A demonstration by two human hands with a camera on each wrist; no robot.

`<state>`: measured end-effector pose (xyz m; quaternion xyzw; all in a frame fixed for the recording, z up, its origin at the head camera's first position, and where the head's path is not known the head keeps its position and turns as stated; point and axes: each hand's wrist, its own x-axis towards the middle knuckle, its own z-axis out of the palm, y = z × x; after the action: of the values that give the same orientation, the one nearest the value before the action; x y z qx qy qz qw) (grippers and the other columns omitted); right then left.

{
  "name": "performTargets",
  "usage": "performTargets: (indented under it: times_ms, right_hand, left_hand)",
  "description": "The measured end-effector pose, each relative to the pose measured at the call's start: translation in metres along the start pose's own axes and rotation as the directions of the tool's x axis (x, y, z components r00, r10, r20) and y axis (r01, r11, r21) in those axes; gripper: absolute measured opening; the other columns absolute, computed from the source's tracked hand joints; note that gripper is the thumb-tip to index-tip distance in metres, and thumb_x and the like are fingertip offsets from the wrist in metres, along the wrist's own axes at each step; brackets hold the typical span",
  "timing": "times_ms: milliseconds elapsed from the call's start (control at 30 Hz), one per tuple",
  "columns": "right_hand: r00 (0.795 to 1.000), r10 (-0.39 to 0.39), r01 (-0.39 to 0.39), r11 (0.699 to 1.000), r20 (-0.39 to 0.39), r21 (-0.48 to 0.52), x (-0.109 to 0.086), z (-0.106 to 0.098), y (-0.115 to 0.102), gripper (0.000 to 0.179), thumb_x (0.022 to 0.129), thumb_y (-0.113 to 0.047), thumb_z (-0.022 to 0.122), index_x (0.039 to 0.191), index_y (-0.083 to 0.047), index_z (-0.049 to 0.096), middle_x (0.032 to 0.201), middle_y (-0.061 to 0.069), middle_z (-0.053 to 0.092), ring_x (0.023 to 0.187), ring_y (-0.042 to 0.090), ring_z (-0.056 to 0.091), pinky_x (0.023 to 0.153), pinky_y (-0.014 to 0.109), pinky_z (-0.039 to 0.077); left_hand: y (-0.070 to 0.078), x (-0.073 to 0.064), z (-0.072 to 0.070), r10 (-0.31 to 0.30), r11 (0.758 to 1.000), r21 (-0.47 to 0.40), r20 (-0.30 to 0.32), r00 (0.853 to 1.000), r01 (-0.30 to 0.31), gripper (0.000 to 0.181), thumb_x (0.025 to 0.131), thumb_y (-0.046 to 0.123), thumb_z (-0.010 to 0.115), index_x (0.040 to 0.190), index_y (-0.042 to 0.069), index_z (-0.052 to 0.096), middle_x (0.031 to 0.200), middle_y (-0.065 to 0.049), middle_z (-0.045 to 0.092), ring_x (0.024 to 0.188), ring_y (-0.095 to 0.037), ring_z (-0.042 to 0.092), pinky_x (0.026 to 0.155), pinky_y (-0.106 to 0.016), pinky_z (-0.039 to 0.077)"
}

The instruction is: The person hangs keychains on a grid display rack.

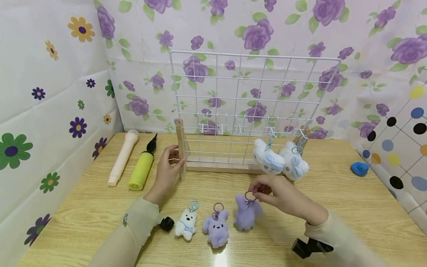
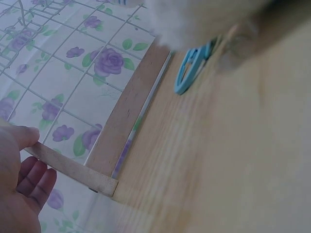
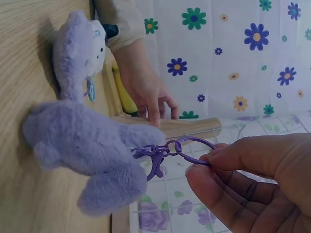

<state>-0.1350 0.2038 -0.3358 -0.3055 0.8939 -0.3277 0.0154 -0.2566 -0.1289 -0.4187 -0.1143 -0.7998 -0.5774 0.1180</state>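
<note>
The right hand (image 1: pixel 278 193) pinches the ring (image 3: pixel 194 160) of a purple plush (image 1: pixel 245 217), upright beside a second purple plush (image 1: pixel 217 231) on the surface (image 1: pixel 100 222). The left hand (image 1: pixel 167 168) grips the post (image 1: pixel 180 139) of the rack (image 1: pixel 223 168), thumb and fingers curled. Two white plushes (image 1: pixel 267 157) hang from it.

Head view bright, glare on tabletop (image 1: pixel 221 258) near bottom. Wrist views dimmer; white plush (image 2: pixel 204 22) blurred in left.

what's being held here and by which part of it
The right grip pinches the rightmost purple plush keychain by its ring; the left grip holds the rack by its left wooden post.
</note>
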Motion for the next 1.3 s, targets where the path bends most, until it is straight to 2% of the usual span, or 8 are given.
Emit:
performTargets:
  times_ms: [467, 900, 1100, 1300]
  right_hand:
    - [0.995, -0.076, 0.071, 0.995, -0.066, -0.073, 0.019, -0.028, -0.012, 0.014, 0.089, -0.003, 0.066, 0.096, -0.014, 0.068, 0.089, -0.006, 0.071, 0.077, 0.002, 0.062, 0.067, 0.020, 0.054]
    - [0.997, -0.037, 0.030, 0.993, -0.068, -0.111, 0.036, -0.050, -0.020, 0.008, 0.091, -0.008, 0.064, 0.096, -0.015, 0.068, 0.087, -0.006, 0.068, 0.076, 0.003, 0.060, 0.067, 0.022, 0.052]
    - [0.993, -0.041, 0.026, 0.991, -0.110, -0.133, 0.045, -0.059, -0.020, 0.009, 0.092, -0.008, 0.064, 0.098, -0.013, 0.067, 0.089, -0.003, 0.068, 0.077, 0.006, 0.061, 0.068, 0.022, 0.052]
    - [0.985, 0.007, -0.034, 0.988, -0.174, -0.153, 0.053, -0.063, -0.021, 0.010, 0.093, -0.009, 0.062, 0.102, -0.011, 0.066, 0.091, 0.000, 0.069, 0.081, 0.010, 0.062, 0.070, 0.022, 0.053]
  left_hand:
    - [-0.002, 0.000, 0.000, -0.016, 1.000, 0.003, 0.003, 1.000, 0.016, 0.052, 0.091, 0.008, 0.065, 0.137, 0.004, 0.042, 0.121, -0.018, 0.053, 0.106, -0.029, 0.056, 0.093, -0.042, 0.048]
    - [-0.001, 0.000, 0.000, -0.023, 1.000, 0.021, 0.004, 1.000, 0.023, 0.051, 0.092, 0.011, 0.064, 0.137, 0.005, 0.042, 0.121, -0.017, 0.054, 0.105, -0.028, 0.057, 0.089, -0.032, 0.050]
    - [-0.001, 0.000, -0.001, -0.012, 1.000, 0.021, -0.006, 1.000, 0.012, 0.051, 0.091, 0.010, 0.065, 0.137, 0.004, 0.042, 0.119, -0.018, 0.054, 0.103, -0.028, 0.057, 0.087, -0.028, 0.050]
    - [-0.002, 0.001, 0.001, -0.002, 1.000, 0.023, -0.009, 1.000, 0.002, 0.051, 0.091, 0.009, 0.065, 0.136, 0.003, 0.043, 0.119, -0.019, 0.055, 0.101, -0.028, 0.058, 0.086, -0.026, 0.050]
